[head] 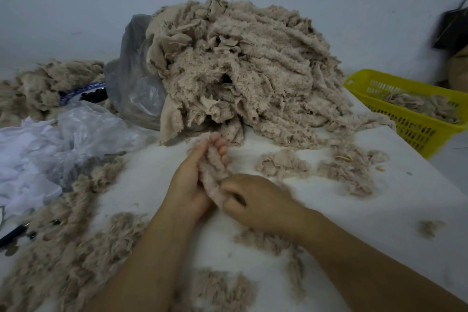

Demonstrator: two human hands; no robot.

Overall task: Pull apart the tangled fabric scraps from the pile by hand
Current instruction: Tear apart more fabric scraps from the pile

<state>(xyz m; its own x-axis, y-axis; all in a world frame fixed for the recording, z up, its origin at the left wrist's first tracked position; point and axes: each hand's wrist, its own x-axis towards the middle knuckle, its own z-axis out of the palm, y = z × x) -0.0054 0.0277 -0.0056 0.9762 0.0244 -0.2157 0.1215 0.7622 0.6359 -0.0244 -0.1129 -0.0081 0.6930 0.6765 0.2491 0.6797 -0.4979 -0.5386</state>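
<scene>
Left hand (188, 182) grips fluffy beige fabric scrap (215, 172) as anchor | right hand (255, 200) pinches it to pull | tangled beige pile (243, 66) beyond

A wide-angle head camera looks forward and down, close over the white table (379, 197), facing the fabric pile (253, 63).

Beige scraps (240, 71), yellow basket (410, 119)
</scene>
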